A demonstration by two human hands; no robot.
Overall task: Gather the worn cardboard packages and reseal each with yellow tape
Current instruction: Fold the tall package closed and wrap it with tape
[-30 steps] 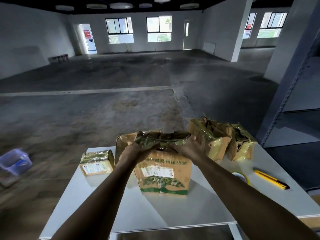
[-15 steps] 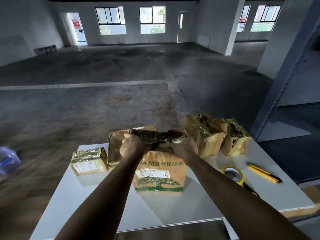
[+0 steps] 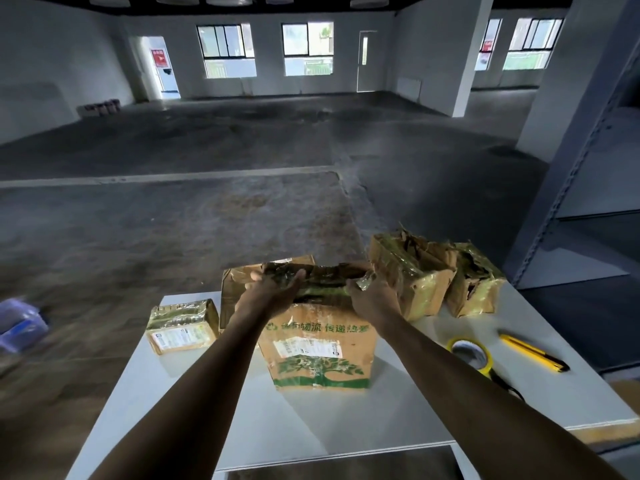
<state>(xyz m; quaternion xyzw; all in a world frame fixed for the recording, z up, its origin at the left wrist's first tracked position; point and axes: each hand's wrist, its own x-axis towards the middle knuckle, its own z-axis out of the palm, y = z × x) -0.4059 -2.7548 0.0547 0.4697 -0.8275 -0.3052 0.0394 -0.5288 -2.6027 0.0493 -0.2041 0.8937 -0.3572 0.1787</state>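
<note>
Grey concrete floor [image 3: 207,220] stretches back to white walls and a row of windows [image 3: 307,50], and a grey metal shelving rack [image 3: 588,174] stands at the right. Close to the camera is a white surface [image 3: 346,420] that carries the packages.

At its middle stands the tree-printed cardboard box [image 3: 318,348], upright, with a green tree, green lettering and a white label on the near face. Its top is crumpled and wrapped in shiny tape. Both hands are on that top. The left hand [image 3: 273,289] grips the left part, with the thumb and fingers bent around the crushed flaps. The right hand [image 3: 372,294] is curled around the right end, where a scrap of taped flap sticks up past the knuckles.

A second brown box [image 3: 239,282] sits just behind and to the left, partly hidden by the left forearm. A small flat package [image 3: 181,325] with a label lies near the left edge, apart from the others. At the right rear, two torn packages touch each other: the larger torn package [image 3: 412,275] is just beside the right hand, and the smaller torn package [image 3: 478,285] is beyond it.

Near the right forearm lies the roll of yellow tape [image 3: 471,355], flat on the surface. A yellow utility knife [image 3: 533,351] lies just to its right. A blurred blue plastic item [image 3: 20,327] sits on the floor at the far left.
</note>
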